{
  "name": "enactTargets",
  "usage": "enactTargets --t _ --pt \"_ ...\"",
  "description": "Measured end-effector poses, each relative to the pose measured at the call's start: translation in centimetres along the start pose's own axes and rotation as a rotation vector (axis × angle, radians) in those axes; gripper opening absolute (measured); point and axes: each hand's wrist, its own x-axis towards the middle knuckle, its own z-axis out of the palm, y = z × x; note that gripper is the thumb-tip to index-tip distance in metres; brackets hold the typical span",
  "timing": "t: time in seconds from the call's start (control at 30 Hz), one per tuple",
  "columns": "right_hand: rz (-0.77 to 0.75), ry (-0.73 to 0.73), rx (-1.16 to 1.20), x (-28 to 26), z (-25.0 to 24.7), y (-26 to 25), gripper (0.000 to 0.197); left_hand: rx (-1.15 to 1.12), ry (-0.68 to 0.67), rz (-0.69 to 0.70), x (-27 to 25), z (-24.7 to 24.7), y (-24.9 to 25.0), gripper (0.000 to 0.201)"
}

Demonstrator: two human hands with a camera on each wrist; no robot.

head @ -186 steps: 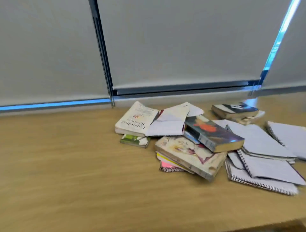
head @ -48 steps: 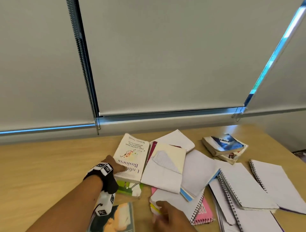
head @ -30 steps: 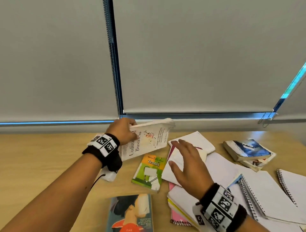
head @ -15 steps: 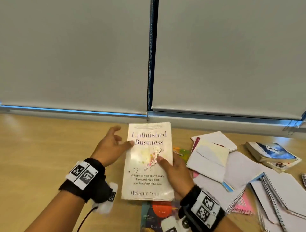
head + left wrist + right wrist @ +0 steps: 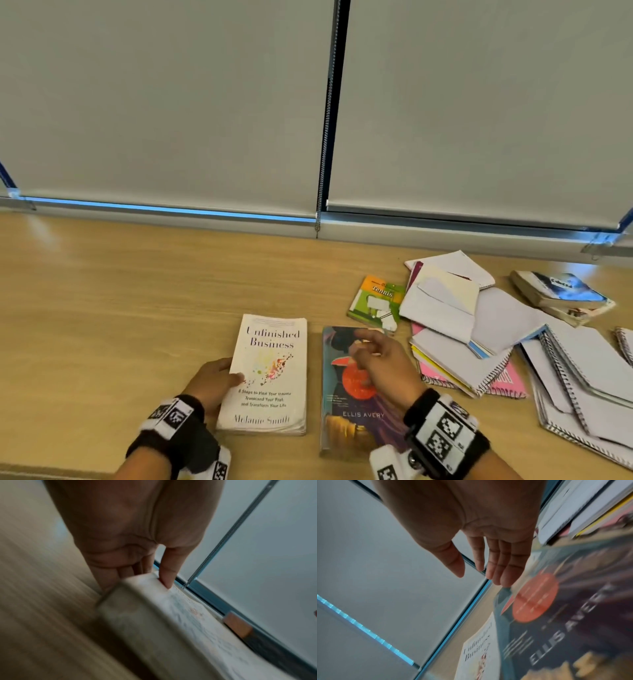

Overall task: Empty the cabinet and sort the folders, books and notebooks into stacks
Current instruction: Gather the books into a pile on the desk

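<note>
Left hand (image 5: 214, 380) grip clamps white book (image 5: 265, 373); right hand (image 5: 383, 366) relaxed; wooden table (image 5: 120, 308), blinds (image 5: 164, 102).

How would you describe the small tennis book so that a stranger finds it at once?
On the light wooden tabletop, look at the left edge of the messy white paper pile. The small green and orange paperback lies there, the only one marked "Tennis".

The wooden table (image 5: 120, 308) in front of me is carrying a white book (image 5: 267, 373) and a dark book (image 5: 352, 411) lying side by side. Behind them a green booklet (image 5: 375, 301) is lying flat, and a loose heap of notebooks (image 5: 486, 342) is spreading out to my right.
</note>
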Motion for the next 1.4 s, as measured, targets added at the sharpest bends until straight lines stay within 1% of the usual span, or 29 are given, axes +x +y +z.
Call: enactTargets --t 0.07,0.1,0.13,0.2,0.23,0.27,0.3,0.33,0.37,0.4,0.43,0.47,0.5,0.53,0.6,0.63,0.67,0.73,0.83,0.87,0.93,1.03,1.1,1.13,1.2,1.23,1.3,1.33,1.4 --pt "-0.022 0.093 -0.050 -0.8 -1.7 0.2 0.031 0.131 0.055 0.039 0.6 0.5 -0.5 0.036" --pt "-0.015 0.128 -0.057 -1.2 -2.5 0.5 0.030 0.241 0.098 0.054 0.8 0.8 -0.6 0.038" --pt "0.005 0.159 -0.065 -1.6 -3.3 0.9 0.031 0.383 0.138 0.057 0.7 1.1 -0.5 0.042" --pt "0.049 0.215 -0.106 -2.1 -4.4 2.0 0.040 0.681 0.231 0.041 0.0 1.9 -0.1 0.056" --pt "0.079 0.227 -0.126 -2.1 -4.8 2.7 0.045 0.741 0.275 0.068 -0.7 2.5 0.4 0.060" --pt "0.122 0.224 -0.134 -2.0 -5.1 3.5 0.049 0.721 0.294 0.129 -1.4 3.2 1.0 0.059" --pt "0.167 0.207 -0.134 -2.0 -5.2 4.3 0.051 0.638 0.263 0.193 -2.1 4.1 1.5 0.055" --pt "0.218 0.174 -0.119 -1.9 -5.2 4.9 0.053 0.512 0.191 0.245 -2.8 5.2 2.1 0.048" --pt "0.265 0.139 -0.085 -1.8 -5.1 5.4 0.056 0.412 0.078 0.255 -3.5 6.6 2.5 0.042" --pt "0.311 0.112 -0.049 -1.6 -4.9 5.8 0.058 0.348 -0.041 0.251 -4.2 8.1 2.9 0.037" --pt "0.340 0.089 -0.013 -1.5 -4.7 5.9 0.059 0.343 -0.140 0.248 -4.7 9.6 3.0 0.034" --pt "0.361 0.079 0.022 -1.2 -4.5 6.1 0.060 0.355 -0.216 0.245 -5.1 11.1 3.2 0.033" --pt "0.368 0.073 0.042 -1.1 -4.3 6.2 0.060 0.373 -0.255 0.244 -5.3 12.3 3.2 0.042" --pt "0.363 0.068 0.045 -0.8 -4.0 6.3 0.062 0.375 -0.267 0.241 -5.3 13.2 3.2 0.051" --pt "0.357 0.037 0.033 -0.3 -3.7 6.5 0.068 0.351 -0.265 0.194 -5.1 14.3 2.8 0.068" --pt "0.351 0.024 0.036 -0.2 -3.6 6.4 0.063 0.335 -0.253 0.162 -4.6 14.7 2.5 0.074" --pt "0.339 0.016 0.041 -0.1 -3.5 6.4 0.050 0.323 -0.238 0.140 -4.4 15.0 2.3 0.074" --pt "0.323 0.016 0.054 -0.1 -3.3 6.4 0.026 0.286 -0.202 0.135 -3.8 15.3 1.9 0.067" --pt "0.298 0.023 0.055 -0.2 -3.2 6.7 0.016 0.245 -0.160 0.182 -3.7 15.7 1.8 0.042" --pt "0.296 0.036 0.062 0.0 -3.2 7.0 0.015 0.252 -0.144 0.182 -3.8 15.9 1.7 0.040" --pt "0.304 0.059 0.088 0.2 -3.5 7.4 0.017 0.271 -0.137 0.185 -4.1 16.4 1.6 0.045" --pt "0.299 0.066 0.129 0.3 -4.1 7.6 0.022 0.342 -0.100 0.186 -4.4 17.3 1.4 0.062" --pt "0.253 0.069 0.156 0.2 -4.3 7.4 0.024 0.343 -0.076 0.204 -5.1 17.5 2.0 0.076" --pt "0.220 0.070 0.171 0.2 -4.2 7.1 0.025 0.323 -0.063 0.218 -5.4 17.3 2.2 0.076" --pt "0.135 0.072 0.171 0.4 -3.7 6.2 0.029 0.277 -0.021 0.257 -5.9 16.9 2.4 0.061" --pt "0.088 0.068 0.162 0.4 -3.3 5.6 0.032 0.262 0.023 0.289 -5.7 16.6 2.5 0.063" --pt "0.024 0.039 0.152 0.4 -2.3 4.5 0.037 0.246 0.102 0.325 -5.1 15.5 2.5 0.074" --pt "0.011 0.025 0.159 0.3 -1.9 3.9 0.038 0.239 0.110 0.332 -5.1 14.9 2.6 0.076" --pt "0.000 0.006 0.182 0.2 -1.2 2.8 0.039 0.208 0.094 0.333 -5.3 13.9 3.0 0.074"
